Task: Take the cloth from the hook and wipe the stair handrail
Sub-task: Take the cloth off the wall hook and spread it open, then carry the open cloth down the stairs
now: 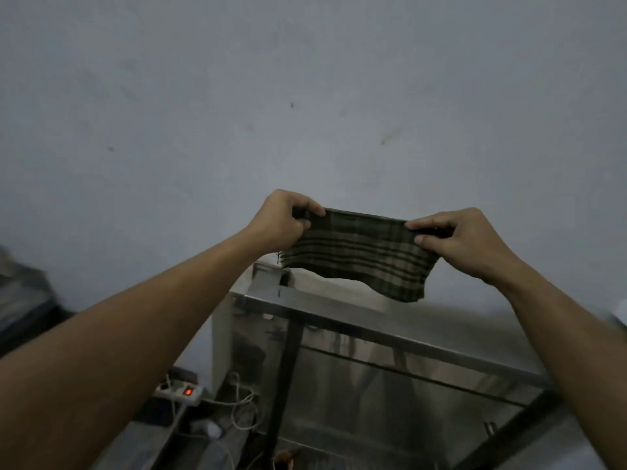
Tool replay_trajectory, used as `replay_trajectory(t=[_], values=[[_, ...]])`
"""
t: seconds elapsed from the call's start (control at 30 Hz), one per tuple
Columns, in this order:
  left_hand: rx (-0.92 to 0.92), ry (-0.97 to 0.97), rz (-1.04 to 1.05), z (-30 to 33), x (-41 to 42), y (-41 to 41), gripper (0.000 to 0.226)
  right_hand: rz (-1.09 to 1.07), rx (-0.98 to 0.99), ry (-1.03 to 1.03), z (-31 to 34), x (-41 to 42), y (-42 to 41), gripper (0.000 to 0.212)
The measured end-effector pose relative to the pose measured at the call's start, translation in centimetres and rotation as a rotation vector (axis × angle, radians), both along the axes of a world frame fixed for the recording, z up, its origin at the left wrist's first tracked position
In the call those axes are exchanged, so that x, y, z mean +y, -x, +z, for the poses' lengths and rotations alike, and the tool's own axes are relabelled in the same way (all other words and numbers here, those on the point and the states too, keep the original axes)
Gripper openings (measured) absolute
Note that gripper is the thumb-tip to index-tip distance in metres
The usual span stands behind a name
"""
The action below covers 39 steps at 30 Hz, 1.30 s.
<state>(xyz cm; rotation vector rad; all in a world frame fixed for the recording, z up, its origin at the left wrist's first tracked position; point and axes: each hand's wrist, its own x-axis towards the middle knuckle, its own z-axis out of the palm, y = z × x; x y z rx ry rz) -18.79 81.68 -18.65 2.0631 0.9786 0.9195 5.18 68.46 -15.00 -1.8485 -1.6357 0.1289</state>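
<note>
A dark green plaid cloth [359, 254] is stretched flat between both hands in front of a grey wall. My left hand [285, 220] pinches its upper left corner. My right hand [464, 242] pinches its upper right corner. The cloth's lower edge hangs free just above a metal handrail [390, 332], a flat steel bar that runs from the wall post at centre down toward the lower right. No hook is in view.
The grey wall [305, 96] fills the upper half. Under the rail stand dark metal posts [285, 378] and lower bars. A white power strip [179, 391] with a lit red switch and loose white cables [237, 408] lie on the floor at lower left.
</note>
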Motion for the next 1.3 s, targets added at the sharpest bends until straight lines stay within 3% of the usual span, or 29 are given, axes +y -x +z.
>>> replay_trajectory(t=[0.37,0.67,1.03,1.3], values=[[0.138,-0.005,0.564,-1.3,-4.4,14.8,0.034,0.569,-0.001,-0.018,-2.8,10.9,11.6,0.028],[0.168,0.022,0.865,-0.8,-9.8,26.8,0.037,0.905,-0.034,-0.043,-2.9,14.9,25.5,0.031],[0.158,0.058,1.17,-0.3,-13.6,46.6,0.037,1.207,-0.073,-0.069,-1.8,18.3,49.8,0.029],[0.209,0.104,1.305,6.2,-14.7,64.1,0.037,1.329,-0.071,-0.076,4.6,19.9,69.1,0.032]])
